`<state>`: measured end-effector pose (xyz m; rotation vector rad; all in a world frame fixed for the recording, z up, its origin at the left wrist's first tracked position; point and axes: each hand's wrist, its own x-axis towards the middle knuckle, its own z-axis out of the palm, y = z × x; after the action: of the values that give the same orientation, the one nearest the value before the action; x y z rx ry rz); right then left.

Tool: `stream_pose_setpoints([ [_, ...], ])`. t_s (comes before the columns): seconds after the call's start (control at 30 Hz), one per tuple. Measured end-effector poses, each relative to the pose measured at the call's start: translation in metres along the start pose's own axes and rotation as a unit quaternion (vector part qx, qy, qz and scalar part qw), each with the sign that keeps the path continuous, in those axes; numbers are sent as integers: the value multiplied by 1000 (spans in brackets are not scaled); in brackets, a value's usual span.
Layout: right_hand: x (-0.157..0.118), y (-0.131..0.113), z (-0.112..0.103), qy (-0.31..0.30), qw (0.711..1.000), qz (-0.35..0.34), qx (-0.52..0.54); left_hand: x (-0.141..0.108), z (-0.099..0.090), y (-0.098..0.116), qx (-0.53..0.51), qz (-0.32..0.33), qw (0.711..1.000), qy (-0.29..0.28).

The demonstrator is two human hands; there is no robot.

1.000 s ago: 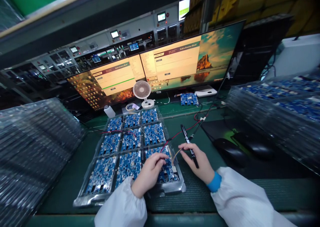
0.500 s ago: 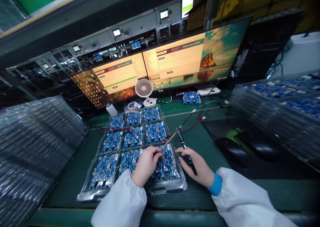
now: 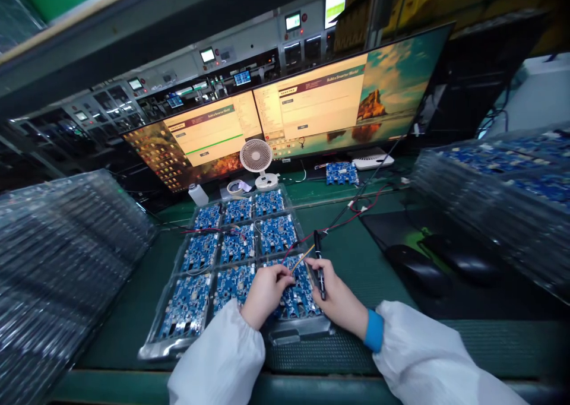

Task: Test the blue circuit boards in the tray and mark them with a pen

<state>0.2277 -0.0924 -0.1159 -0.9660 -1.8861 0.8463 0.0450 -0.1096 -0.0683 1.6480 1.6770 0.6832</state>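
Note:
Over the front right circuit board (image 3: pixel 299 298) my left hand (image 3: pixel 266 291) is closed, its thumb and forefinger pinching the end of a thin cable with a yellow wire (image 3: pixel 303 258). The cable's tip is hidden by the fingers. A black marker pen (image 3: pixel 317 253) lies in my right hand (image 3: pixel 335 295), slanting up past the fingers. That hand's fingertips are at the board's right edge, close to the yellow wire. Blue boards fill the compartments of a clear plastic tray (image 3: pixel 149 350) beneath my hands.
Stacked clear trays stand at the left (image 3: pixel 66 262) and the right (image 3: pixel 472 197). Two black mice (image 3: pixel 416 268) rest on a dark mat. Behind the tray are a small white fan (image 3: pixel 256 157), a white bottle (image 3: pixel 198 195), a single blue board (image 3: pixel 341 173) and two monitors (image 3: pixel 320 105).
My right hand has moved left, closer to my left hand, and the marker pen has turned more upright. My left hand has shifted slightly right with the cable.

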Motion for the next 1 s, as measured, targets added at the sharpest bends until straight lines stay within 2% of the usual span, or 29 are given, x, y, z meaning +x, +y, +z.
stream_pose_setpoints([
  [0.4, 3, 2, 6, 69, 997, 18, 21, -2, 10, 9, 6, 25, 1000, 18],
  [0.8, -3, 0, 4, 96, 995, 22, 10, -2, 12, 10, -2, 47, 999, 2],
  [1.0, 0, 0, 2, 84, 996, 27, 20, -1, 13, 7, -7, 34, 999, 2],
])
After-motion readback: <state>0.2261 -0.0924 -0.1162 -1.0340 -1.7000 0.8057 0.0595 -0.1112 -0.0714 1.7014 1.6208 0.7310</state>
